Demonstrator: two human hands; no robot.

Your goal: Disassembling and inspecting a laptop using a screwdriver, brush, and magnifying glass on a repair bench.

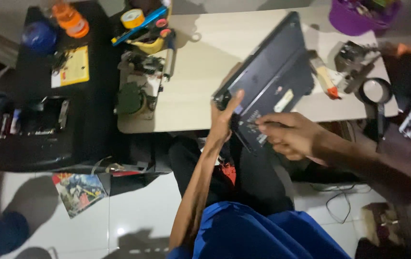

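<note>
2 hands work on the upturned laptop (268, 72): left hand (222, 120) grips its corner; right hand (289, 134) fingers pinch a slim tool (256, 125) against the base. Keep the laptop steady.

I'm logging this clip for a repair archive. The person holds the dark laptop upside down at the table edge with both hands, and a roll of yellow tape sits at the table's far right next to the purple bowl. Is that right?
Not quite. In the head view the yellow tape roll sits at the table's far left, among the tools, not beside the purple bowl. The rest holds: the left hand and right hand hold the dark laptop underside up at the table edge.
</note>
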